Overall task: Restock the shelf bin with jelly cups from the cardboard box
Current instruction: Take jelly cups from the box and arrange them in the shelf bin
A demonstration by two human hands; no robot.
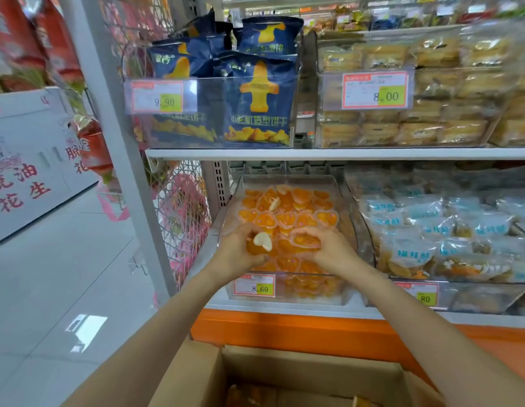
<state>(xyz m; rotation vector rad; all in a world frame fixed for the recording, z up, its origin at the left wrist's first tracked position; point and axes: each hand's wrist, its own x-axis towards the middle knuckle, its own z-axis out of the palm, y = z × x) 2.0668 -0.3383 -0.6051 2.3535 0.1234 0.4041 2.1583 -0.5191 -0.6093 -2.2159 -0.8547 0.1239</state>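
The jelly cups fill the clear shelf bin on the lower shelf. Over this pile, the fingers of our left hand grasp a small bunch of them, and those of our right hand curl round one cup. Below (between our forearms) stands the open cardboard box, with a few cups inside.

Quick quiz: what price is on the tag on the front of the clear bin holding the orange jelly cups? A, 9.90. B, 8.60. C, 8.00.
B: the price tag on the front of the clear bin filled with jelly cups reads 8.60.
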